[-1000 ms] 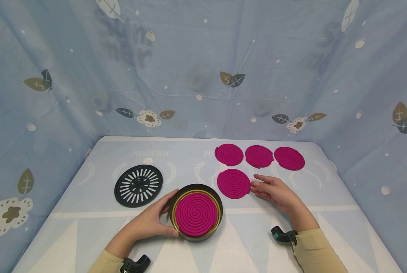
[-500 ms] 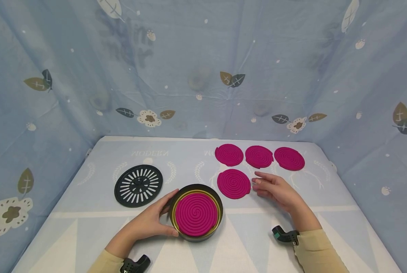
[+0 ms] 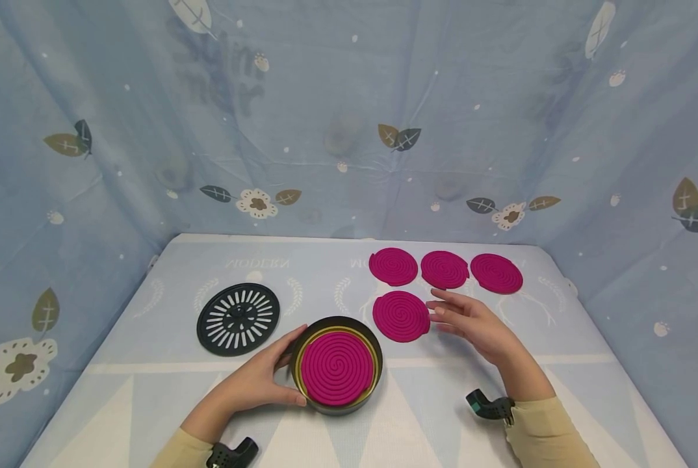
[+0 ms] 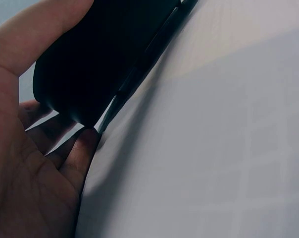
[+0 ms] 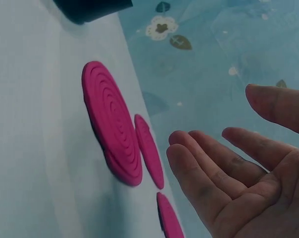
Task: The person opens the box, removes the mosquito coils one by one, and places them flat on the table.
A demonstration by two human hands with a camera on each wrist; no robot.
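Note:
With thumb and fingers spread around its side, my left hand (image 3: 261, 374) holds a round dark holder (image 3: 334, 320) on the table. A magenta spiral coaster (image 3: 336, 368) lies inside it, ringed by a yellow edge. The left wrist view shows the fingers against the holder's dark wall (image 4: 105, 49). My right hand (image 3: 472, 325) hovers with loosely bent fingers and holds nothing. Just left of its fingertips, another magenta spiral coaster (image 3: 400, 316) lies flat; the right wrist view shows this coaster (image 5: 112, 124) apart from the fingers.
Three more magenta coasters (image 3: 445, 270) lie in a row along the back right. A black slotted round disc (image 3: 238, 318) lies left of the holder. Blue patterned cloth (image 3: 349, 130) hangs behind and at both sides of the table (image 3: 419, 422).
My right hand has drawn off slightly from the near coaster's right edge, then shifted a little up and back left. The left hand, holder and coasters stay in place.

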